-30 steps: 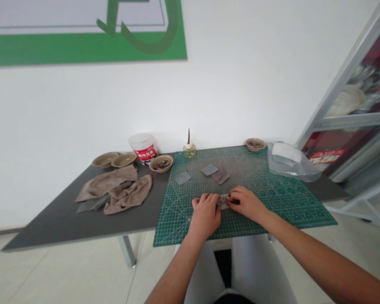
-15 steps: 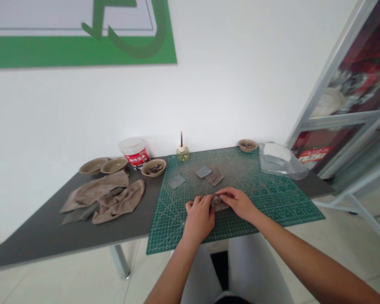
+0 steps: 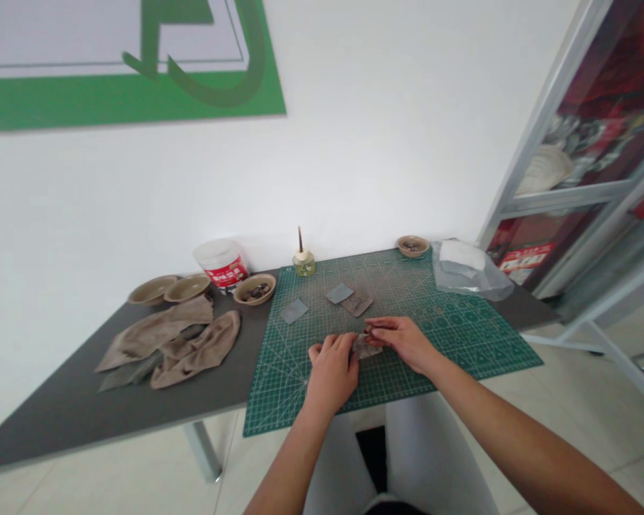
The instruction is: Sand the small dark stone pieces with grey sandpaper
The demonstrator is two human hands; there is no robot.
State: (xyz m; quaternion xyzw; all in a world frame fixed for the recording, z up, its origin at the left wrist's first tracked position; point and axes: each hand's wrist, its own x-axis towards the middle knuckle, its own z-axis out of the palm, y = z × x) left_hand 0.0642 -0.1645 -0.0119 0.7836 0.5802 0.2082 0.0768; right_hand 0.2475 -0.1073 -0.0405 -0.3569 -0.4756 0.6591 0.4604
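A flat grey-brown piece with a mottled face point(image 3: 368, 349) lies on the green cutting mat point(image 3: 461, 336) near its front edge. My left hand point(image 3: 333, 368) has its fingers curled over the left side of this piece, thumb along its edge. At the piece's upper right, my right hand point(image 3: 405, 340) is closed in a pinch on a small dark bit point(image 3: 368, 331), too small to name. Just beyond the hands lie a brown patterned square point(image 3: 358, 304), a grey square point(image 3: 338, 293) overlapping it, and a separate grey square point(image 3: 294, 311).
Left of the mat are brown cloths point(image 3: 193, 354), a bowl of dark small pieces point(image 3: 255, 290), two more bowls point(image 3: 153, 291) and a white tub point(image 3: 222, 265). At the back stand a small glass bottle point(image 3: 303, 263) and another bowl point(image 3: 413, 247). A plastic bag point(image 3: 469, 275) lies right.
The view has swung slightly to the right. My right fingers have lifted a little off the mottled piece, so more of it and the small dark bit show. My left hand stays on it.
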